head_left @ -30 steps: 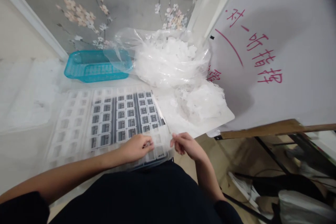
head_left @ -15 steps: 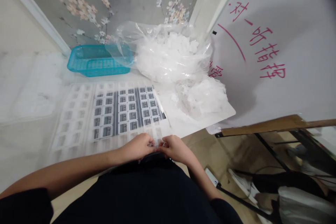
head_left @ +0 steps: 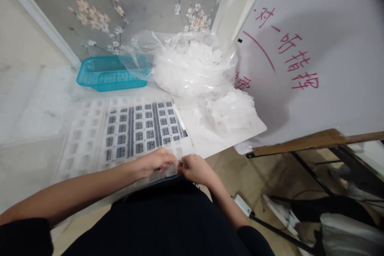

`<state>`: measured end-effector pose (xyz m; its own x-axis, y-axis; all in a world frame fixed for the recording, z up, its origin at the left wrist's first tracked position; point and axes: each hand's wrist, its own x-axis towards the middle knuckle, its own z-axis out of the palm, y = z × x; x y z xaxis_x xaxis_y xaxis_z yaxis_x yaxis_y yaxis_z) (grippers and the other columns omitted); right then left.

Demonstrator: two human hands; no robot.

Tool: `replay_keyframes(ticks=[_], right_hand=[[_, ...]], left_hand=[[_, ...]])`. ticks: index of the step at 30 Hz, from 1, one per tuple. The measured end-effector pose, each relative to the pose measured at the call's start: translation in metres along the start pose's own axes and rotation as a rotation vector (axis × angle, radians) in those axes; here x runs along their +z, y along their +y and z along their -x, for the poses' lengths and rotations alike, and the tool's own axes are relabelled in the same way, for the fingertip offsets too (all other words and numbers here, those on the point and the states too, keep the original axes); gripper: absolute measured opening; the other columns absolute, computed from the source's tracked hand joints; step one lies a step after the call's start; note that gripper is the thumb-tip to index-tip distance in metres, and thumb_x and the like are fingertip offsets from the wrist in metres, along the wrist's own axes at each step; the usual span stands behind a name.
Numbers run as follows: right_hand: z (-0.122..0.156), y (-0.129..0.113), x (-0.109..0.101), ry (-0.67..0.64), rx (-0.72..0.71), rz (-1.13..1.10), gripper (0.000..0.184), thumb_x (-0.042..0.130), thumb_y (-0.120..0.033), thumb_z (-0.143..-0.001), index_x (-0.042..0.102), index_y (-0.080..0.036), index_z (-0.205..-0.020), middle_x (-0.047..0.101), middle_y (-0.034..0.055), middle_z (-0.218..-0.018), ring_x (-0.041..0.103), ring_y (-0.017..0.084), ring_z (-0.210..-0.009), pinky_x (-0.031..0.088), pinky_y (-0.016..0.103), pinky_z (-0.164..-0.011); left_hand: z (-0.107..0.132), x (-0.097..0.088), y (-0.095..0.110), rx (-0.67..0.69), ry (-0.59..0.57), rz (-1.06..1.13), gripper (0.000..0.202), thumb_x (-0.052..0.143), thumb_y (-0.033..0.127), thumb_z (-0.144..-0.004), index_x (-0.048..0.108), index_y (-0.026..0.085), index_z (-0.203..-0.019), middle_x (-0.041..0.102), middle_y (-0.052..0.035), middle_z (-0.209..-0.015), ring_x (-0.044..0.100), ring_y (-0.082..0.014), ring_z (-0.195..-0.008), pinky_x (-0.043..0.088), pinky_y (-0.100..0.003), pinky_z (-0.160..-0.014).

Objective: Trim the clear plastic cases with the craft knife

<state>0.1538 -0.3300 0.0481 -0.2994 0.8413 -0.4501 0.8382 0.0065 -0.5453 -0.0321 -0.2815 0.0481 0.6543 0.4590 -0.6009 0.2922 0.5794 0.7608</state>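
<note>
My left hand (head_left: 160,162) is over the near right corner of a translucent tray (head_left: 70,164) with rows of small pockets. Its fingers are curled together, and anything in them is hidden. Just to its right, the fingers of my right hand (head_left: 193,168) are pinched at the table's front edge, on a small pale piece too tiny to name. Part of the tray holds square dark-centred pieces (head_left: 139,136), set out in columns with dark strips between.
A blue plastic basket (head_left: 111,84) stands at the back left. Beside it lies a clear bag (head_left: 192,68) full of white pieces. A loose white heap (head_left: 232,112) sits at the table's right corner. A whiteboard (head_left: 330,48) with red writing rises at the right.
My left hand has moved a little left, leaving a gap between it and my right hand. My right hand stays pinched near the same spot. The view has shifted slightly.
</note>
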Motion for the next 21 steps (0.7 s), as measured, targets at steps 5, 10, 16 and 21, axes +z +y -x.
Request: replay_keyframes(ticks=[5,10,16,21], right_hand=[[0.003,-0.002,0.002,0.02,0.024,0.05,0.018,0.057,-0.027,-0.082,0.069,-0.015,-0.08,0.07,0.009,-0.079,0.06,0.016,-0.069,0.031,0.024,-0.059],[0.005,-0.001,-0.002,0.003,-0.002,-0.036,0.014,0.057,-0.026,-0.081,0.066,-0.016,-0.079,0.069,0.0061,-0.076,0.059,0.015,-0.068,0.031,0.024,-0.059],[0.007,0.003,-0.001,-0.037,0.025,-0.248,0.011,0.054,-0.025,-0.082,0.057,-0.016,-0.076,0.062,0.0034,-0.068,0.055,0.014,-0.063,0.032,0.023,-0.057],[0.0,0.027,0.001,-0.467,0.015,-0.934,0.022,0.055,-0.038,-0.082,0.045,-0.02,-0.077,0.032,-0.0106,-0.042,0.023,0.006,-0.034,0.017,0.02,-0.039]], left_hand=[[0.008,-0.02,0.023,0.059,-0.041,0.266,0.034,0.063,0.032,-0.07,0.033,0.02,-0.06,0.017,0.009,-0.046,0.017,-0.0061,-0.043,0.018,-0.024,-0.044],[0.011,-0.026,0.034,0.167,-0.047,0.063,0.022,0.062,0.034,-0.074,0.046,0.019,-0.07,0.027,0.0081,-0.047,0.023,-0.0073,-0.043,0.024,-0.024,-0.044],[0.002,-0.005,-0.004,0.27,0.025,-0.842,0.014,0.055,0.031,-0.076,0.059,0.018,-0.074,0.053,0.0012,-0.06,0.048,-0.0132,-0.056,0.03,-0.025,-0.055],[0.001,0.004,-0.019,0.33,0.04,-1.284,0.018,0.052,0.034,-0.08,0.064,0.02,-0.082,0.065,-0.0037,-0.071,0.056,-0.0186,-0.063,0.03,-0.027,-0.058]])
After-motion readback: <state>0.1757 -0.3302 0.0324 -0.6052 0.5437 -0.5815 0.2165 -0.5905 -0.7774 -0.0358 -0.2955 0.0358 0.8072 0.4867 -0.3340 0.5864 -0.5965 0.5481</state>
